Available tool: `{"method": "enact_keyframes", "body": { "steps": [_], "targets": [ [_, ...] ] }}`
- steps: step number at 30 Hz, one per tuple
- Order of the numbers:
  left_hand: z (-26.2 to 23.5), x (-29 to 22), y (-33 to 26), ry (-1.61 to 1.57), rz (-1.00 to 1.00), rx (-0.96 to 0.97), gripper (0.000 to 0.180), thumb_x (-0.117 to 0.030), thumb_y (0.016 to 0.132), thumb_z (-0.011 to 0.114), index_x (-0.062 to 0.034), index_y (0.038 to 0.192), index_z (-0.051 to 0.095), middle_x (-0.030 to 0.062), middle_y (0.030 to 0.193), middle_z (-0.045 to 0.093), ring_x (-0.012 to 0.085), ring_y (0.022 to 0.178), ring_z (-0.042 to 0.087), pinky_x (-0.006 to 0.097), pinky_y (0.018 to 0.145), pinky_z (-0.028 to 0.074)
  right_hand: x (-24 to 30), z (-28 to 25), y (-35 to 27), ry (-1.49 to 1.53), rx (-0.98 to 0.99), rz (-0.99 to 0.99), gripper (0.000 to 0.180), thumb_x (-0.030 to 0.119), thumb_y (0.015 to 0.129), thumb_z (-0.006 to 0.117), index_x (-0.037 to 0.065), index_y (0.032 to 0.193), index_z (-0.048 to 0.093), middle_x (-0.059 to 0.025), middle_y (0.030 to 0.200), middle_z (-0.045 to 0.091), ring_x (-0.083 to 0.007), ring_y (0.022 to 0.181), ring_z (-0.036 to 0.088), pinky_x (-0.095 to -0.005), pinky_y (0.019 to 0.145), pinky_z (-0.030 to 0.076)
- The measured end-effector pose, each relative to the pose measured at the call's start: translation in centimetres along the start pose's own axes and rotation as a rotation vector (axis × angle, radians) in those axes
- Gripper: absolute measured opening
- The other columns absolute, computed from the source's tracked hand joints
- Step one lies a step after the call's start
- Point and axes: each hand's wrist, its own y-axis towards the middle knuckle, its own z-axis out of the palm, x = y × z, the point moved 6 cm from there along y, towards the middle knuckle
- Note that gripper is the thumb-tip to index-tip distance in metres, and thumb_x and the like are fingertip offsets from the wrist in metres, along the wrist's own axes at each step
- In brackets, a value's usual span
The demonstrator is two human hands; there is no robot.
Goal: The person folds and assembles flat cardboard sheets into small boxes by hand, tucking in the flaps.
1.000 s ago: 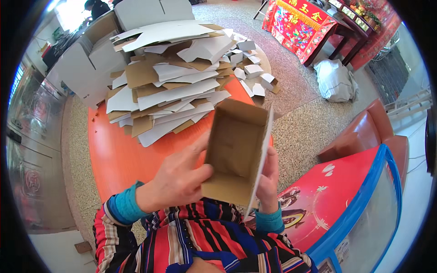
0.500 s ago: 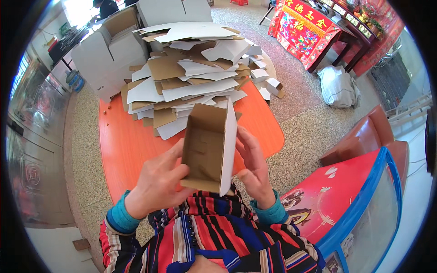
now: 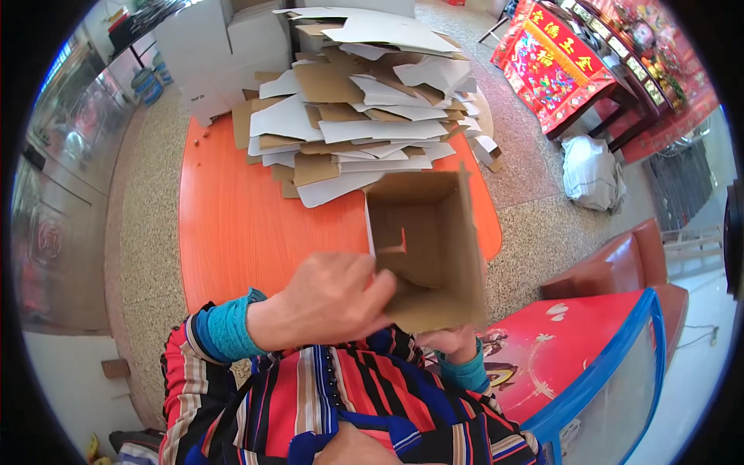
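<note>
I hold a small brown cardboard box [image 3: 422,248] in front of my chest, its open side facing up toward me. My left hand [image 3: 329,298] grips its near left wall, fingers hooked over the edge. My right hand [image 3: 449,341] sits under the box's near bottom corner and is mostly hidden by it. Beyond the box, a big heap of flat white and brown cardboard blanks [image 3: 360,116] covers the far half of the round orange table [image 3: 232,232].
Folded white boxes [image 3: 221,43] are stacked at the table's far left. A red chair [image 3: 608,267] stands to the right, with a white bag [image 3: 589,170] and a red-draped table [image 3: 558,62] beyond. A red tray with a blue rim [image 3: 589,364] lies at my right.
The box has turned from upright and side-on to open-side-up toward me. My right hand dropped from its right wall to underneath. My view moved nearer the table.
</note>
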Motion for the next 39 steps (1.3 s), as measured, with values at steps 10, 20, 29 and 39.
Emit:
{"method": "enact_keyframes", "body": {
  "steps": [10, 20, 29, 39],
  "targets": [
    [-0.6, -1.9, 0.5, 0.082, 0.26, -0.129, 0.01, -0.013, 0.076, 0.062, -0.007, 0.08, 0.055, 0.0073, 0.076, 0.051, 0.0211, 0.068, 0.051, 0.028, 0.059, 0.043, -7.3, -1.3, -1.9, 0.58, -0.369, 0.754, 0.088, 0.03, 0.068, 0.082, 0.004, 0.14, 0.04, -0.0147, 0.142, 0.043, -0.0278, 0.129, 0.043, -0.0427, 0.106, 0.037],
    [1.7, -0.6, 0.0, -0.053, 0.233, -0.21, 0.006, -0.012, 0.076, 0.059, -0.0076, 0.079, 0.056, 0.0061, 0.076, 0.053, 0.0202, 0.07, 0.052, 0.029, 0.06, 0.043, -1.2, 2.2, 2.9, -0.222, 0.108, 0.091, 0.088, 0.026, 0.063, 0.081, 0.004, 0.138, 0.041, -0.0178, 0.147, 0.033, -0.0302, 0.13, 0.039, -0.043, 0.108, 0.033],
    [-9.4, 2.0, 4.6, -0.017, 0.357, -0.477, 0.022, -0.016, 0.077, 0.069, -0.0052, 0.095, 0.063, 0.0088, 0.097, 0.063, 0.0211, 0.084, 0.058, 0.03, 0.065, 0.048, -7.8, -4.8, -1.4, 0.095, -0.132, 0.685, 0.083, 0.011, 0.061, 0.084, 0.002, 0.134, 0.046, -0.0141, 0.125, 0.055, -0.0276, 0.106, 0.057, -0.0397, 0.095, 0.047],
    [-7.0, 14.3, 15.0, 0.61, -0.195, -0.164, 0.031, -0.015, 0.077, 0.068, 0.0003, 0.102, 0.059, 0.009, 0.104, 0.063, 0.0264, 0.093, 0.06, 0.035, 0.08, 0.051, -9.8, -16.1, 7.4, -0.171, -0.75, 0.172, 0.066, 0.005, 0.078, 0.065, 0.001, 0.138, 0.039, -0.017, 0.13, 0.049, -0.0252, 0.113, 0.052, -0.0363, 0.098, 0.041]
  ]
}}
